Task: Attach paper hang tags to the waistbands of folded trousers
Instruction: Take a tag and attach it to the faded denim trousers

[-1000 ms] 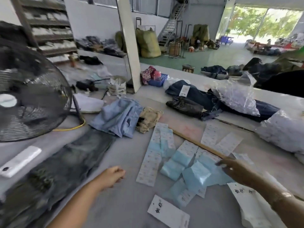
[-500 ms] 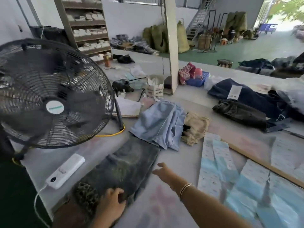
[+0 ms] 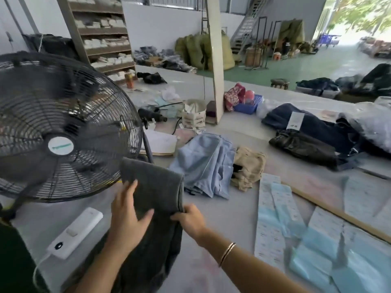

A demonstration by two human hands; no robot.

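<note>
Dark grey folded trousers are lifted off the table at its near left, their lower part hanging toward me. My left hand holds their left side, thumb on the front of the cloth. My right hand pinches the folded right edge. Paper hang tags and pale blue sleeves lie spread on the table to the right. Light blue trousers and a beige garment lie just beyond the grey pair. Dark navy trousers with a white tag lie at the far right.
A large black fan stands close at the left, a white power strip below it. A wooden stick crosses the table at the right. A white post, a paper bag and clear plastic bags sit farther back.
The view swung left. Both hands moved from the tags to the dark grey trousers and raised their folded end off the table.
</note>
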